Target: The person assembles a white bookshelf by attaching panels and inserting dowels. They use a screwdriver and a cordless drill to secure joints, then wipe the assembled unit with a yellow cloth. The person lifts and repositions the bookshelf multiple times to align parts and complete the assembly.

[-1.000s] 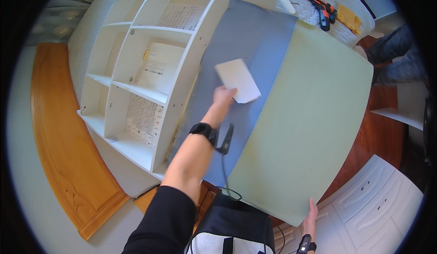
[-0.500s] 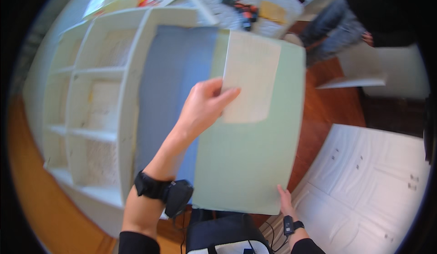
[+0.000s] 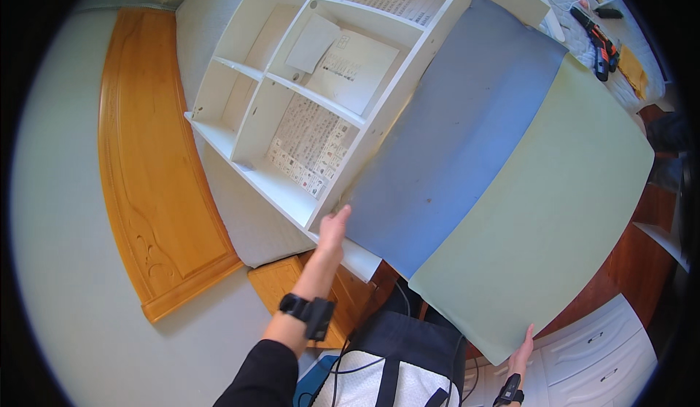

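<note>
A large flexible mat lies tilted across the middle, with a blue-grey part (image 3: 452, 137) on the left and a pale green part (image 3: 539, 196) on the right. My right hand (image 3: 522, 349) grips the green part's near right edge, fingers mostly hidden. My left hand (image 3: 334, 231) is by the near corner of a white shelf unit (image 3: 408, 83), close to the blue-grey edge. Its thumb stands apart, and nothing shows in it. A small white sheet (image 3: 313, 42) lies tilted inside one compartment of the unit.
A carved wooden board (image 3: 157, 166) stands at the left. Far right on the quilted surface are a black and orange power tool (image 3: 594, 39) and a yellow packet (image 3: 632, 72). White panels with handles (image 3: 598, 363) lie at the lower right. Cables (image 3: 364, 367) hang near my body.
My view has swung left. My left hand has let go of the white sheet over the green part and moved to the shelf unit. A white sheet now shows in a compartment.
</note>
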`<state>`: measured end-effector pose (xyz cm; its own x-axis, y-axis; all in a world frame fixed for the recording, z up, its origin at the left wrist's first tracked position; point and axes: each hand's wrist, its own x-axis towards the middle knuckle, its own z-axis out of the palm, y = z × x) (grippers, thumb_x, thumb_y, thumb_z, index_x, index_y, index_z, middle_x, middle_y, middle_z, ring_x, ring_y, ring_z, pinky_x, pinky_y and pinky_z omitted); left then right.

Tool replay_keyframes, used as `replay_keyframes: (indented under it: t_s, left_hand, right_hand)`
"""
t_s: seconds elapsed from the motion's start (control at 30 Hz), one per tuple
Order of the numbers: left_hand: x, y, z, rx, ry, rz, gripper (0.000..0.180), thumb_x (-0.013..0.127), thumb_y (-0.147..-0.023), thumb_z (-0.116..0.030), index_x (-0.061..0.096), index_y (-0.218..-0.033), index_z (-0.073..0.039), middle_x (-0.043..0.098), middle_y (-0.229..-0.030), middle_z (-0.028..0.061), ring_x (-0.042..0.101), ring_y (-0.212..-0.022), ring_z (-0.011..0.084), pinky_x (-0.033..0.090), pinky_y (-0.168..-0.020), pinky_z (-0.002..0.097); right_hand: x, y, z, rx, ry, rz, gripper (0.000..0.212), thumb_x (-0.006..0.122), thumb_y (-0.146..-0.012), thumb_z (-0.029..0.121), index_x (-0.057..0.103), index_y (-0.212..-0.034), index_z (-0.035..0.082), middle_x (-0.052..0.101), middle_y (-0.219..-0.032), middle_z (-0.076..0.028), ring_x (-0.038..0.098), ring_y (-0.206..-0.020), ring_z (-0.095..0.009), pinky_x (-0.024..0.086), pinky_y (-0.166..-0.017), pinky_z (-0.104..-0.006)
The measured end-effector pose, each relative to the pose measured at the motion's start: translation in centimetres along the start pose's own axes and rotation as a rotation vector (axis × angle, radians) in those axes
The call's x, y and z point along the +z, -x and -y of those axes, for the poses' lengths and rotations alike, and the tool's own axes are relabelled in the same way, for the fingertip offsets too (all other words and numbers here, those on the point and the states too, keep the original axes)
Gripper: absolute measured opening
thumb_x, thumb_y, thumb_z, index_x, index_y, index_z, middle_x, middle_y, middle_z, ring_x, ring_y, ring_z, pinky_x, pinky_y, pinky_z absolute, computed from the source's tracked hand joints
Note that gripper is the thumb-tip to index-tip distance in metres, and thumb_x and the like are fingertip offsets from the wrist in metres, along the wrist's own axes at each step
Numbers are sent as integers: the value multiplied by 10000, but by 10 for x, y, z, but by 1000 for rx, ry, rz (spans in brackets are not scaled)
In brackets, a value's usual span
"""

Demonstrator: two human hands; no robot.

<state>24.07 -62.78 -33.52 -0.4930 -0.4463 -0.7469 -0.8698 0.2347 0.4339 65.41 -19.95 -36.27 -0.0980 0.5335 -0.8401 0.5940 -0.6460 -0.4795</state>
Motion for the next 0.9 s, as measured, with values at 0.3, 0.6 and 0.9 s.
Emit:
replay_keyframes:
  t_s: [0.3,0.6,0.9]
  left_hand:
    - [24,-51,21,187,-489,-135,622,670,-759,-510,660,-933,86,654,-831,235,621,-862,380,471,-841,409]
    - [70,8,-32,886,-959,-35,368,582,-836,-327,645,-645,-19,604,-633,210,601,-635,397,476,-597,474]
    - [85,28,-39,1282,-1146,90,292,599,-802,-221,600,-554,-67,565,-519,159,576,-491,350,450,-494,439]
  right_hand:
    - [-4,-1,-1,9,-6,12,657,604,-894,431,433,-1306,-52,507,-1300,-123,504,-1163,-229,401,-991,-351]
    - [2,-5,-8,-41,36,-52,618,678,-865,325,437,-1293,-49,531,-1268,-132,556,-1089,-233,464,-916,-350]
    - [12,1,-2,-41,63,-144,602,676,-865,322,455,-1293,-39,536,-1269,-135,547,-1105,-230,459,-924,-360]
